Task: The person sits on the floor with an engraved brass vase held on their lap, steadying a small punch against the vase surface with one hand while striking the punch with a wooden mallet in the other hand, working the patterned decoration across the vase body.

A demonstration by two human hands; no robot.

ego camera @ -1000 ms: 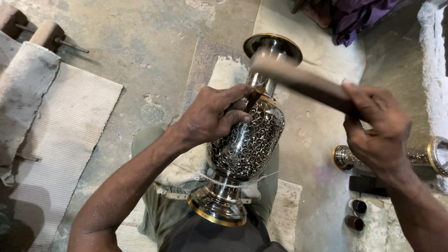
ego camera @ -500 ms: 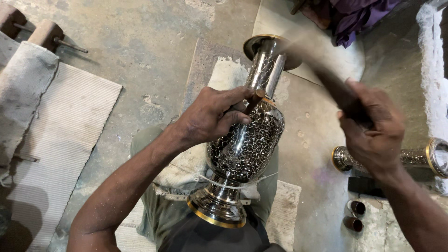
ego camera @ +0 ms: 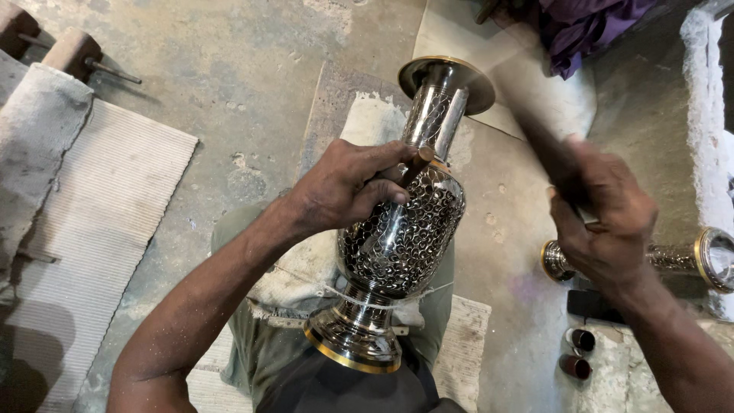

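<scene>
Your right hand (ego camera: pixel 604 218) has swung the blurred wooden stick (ego camera: pixel 535 130) up, clenched on it; your left hand (ego camera: pixel 344 187) grips a small tool (ego camera: pixel 417 162) against the engraved metal vase (ego camera: pixel 401 229) on your lap.

the stick (ego camera: pixel 527 115) in the right hand (ego camera: pixel 604 218) is motion-blurred.

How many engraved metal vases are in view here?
2. One large engraved silver vase with gold rims lies across the person's lap under the left hand; a second engraved metal vase lies on the floor, partly hidden behind the right hand.
</scene>
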